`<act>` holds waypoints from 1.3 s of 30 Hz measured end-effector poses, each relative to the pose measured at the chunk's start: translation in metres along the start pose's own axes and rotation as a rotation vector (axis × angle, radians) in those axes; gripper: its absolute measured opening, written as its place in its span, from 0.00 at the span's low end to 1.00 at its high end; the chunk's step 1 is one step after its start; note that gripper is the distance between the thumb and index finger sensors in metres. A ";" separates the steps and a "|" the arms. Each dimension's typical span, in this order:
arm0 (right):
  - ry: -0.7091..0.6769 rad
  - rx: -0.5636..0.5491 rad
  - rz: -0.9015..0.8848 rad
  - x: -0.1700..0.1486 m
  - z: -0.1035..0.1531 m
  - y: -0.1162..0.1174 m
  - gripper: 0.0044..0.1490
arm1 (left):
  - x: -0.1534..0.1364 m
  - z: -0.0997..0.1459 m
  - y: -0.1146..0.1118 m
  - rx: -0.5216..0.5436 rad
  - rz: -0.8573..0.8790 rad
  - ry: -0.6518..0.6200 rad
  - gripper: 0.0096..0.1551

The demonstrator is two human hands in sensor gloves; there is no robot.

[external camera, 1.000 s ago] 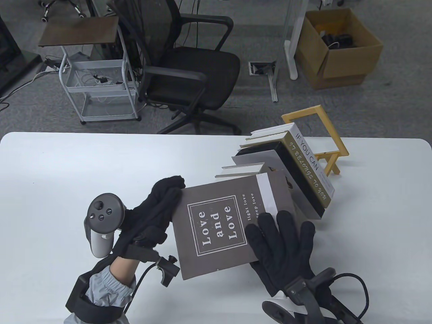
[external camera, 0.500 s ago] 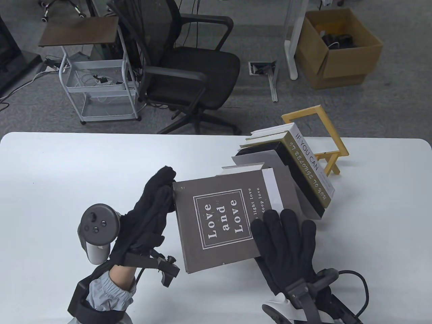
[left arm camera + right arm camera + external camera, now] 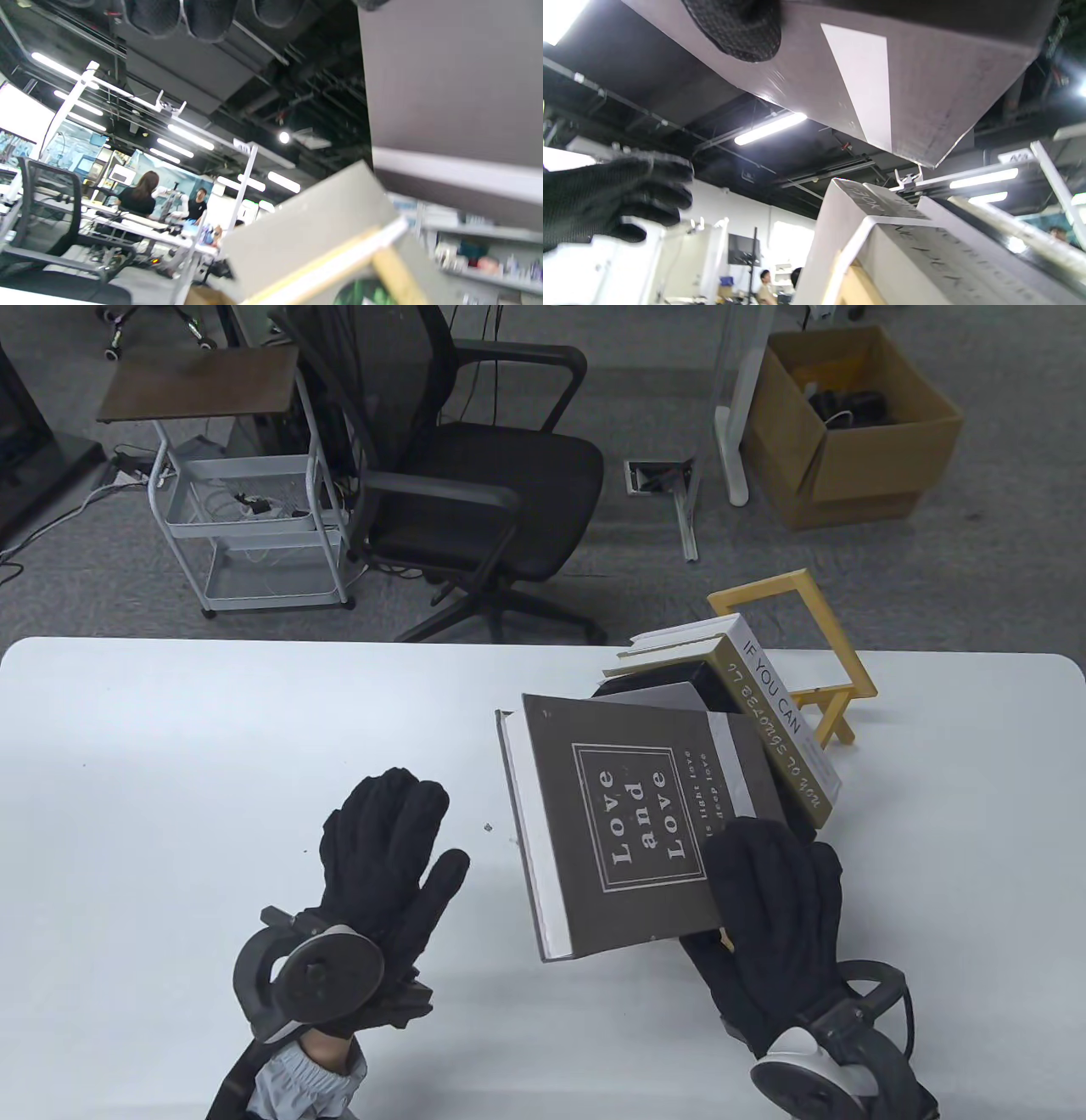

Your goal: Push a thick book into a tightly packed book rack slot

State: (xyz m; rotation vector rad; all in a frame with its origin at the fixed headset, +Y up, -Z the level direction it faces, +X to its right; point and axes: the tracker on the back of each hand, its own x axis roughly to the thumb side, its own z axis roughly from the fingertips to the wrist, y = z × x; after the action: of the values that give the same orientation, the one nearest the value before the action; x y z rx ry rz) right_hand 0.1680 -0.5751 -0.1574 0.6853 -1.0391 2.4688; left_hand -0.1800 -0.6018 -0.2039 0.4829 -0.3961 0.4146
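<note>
Fingertip [image 3: 734, 29] under grey book [image 3: 645, 823], seemingly, right wrist view only.

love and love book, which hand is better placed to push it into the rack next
Right, probably. The right hand grips the Love and Love book at its spine edge, lifted and tilted against the row of books in the wooden rack. The left hand is off the book, fingers spread.

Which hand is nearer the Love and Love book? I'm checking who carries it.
Right. The right hand grips the Love and Love book at its spine-side edge; the left hand is apart, open, off its page side.
</note>
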 end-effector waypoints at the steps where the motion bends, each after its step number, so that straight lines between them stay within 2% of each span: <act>1: 0.011 -0.001 -0.046 -0.005 -0.001 0.000 0.50 | 0.000 0.003 -0.005 -0.031 -0.036 -0.002 0.40; 6: 0.068 -0.038 -0.174 -0.027 -0.010 -0.004 0.48 | -0.004 0.005 -0.021 -0.209 -0.139 0.009 0.42; 11: 0.091 -0.088 -0.214 -0.044 -0.033 -0.018 0.48 | -0.006 0.004 -0.026 -0.271 -0.131 0.013 0.41; 17: 0.099 -0.103 -0.186 -0.057 -0.065 -0.031 0.49 | -0.005 0.004 -0.027 -0.297 -0.126 0.016 0.41; 24: 0.159 -0.057 -0.262 -0.082 -0.089 -0.023 0.50 | -0.004 0.004 -0.028 -0.298 -0.130 0.012 0.41; 31: 0.184 -0.052 -0.293 -0.093 -0.096 -0.013 0.50 | -0.004 0.004 -0.028 -0.307 -0.130 0.014 0.41; 39: 0.182 -0.052 -0.322 -0.093 -0.098 -0.017 0.50 | -0.005 0.004 -0.028 -0.309 -0.126 0.023 0.41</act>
State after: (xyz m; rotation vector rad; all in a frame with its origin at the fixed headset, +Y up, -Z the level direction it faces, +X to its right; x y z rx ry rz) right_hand 0.2241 -0.5055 -0.2598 0.5504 -0.8477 2.1727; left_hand -0.1718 -0.6280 -0.2133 0.2006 -0.3972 0.2307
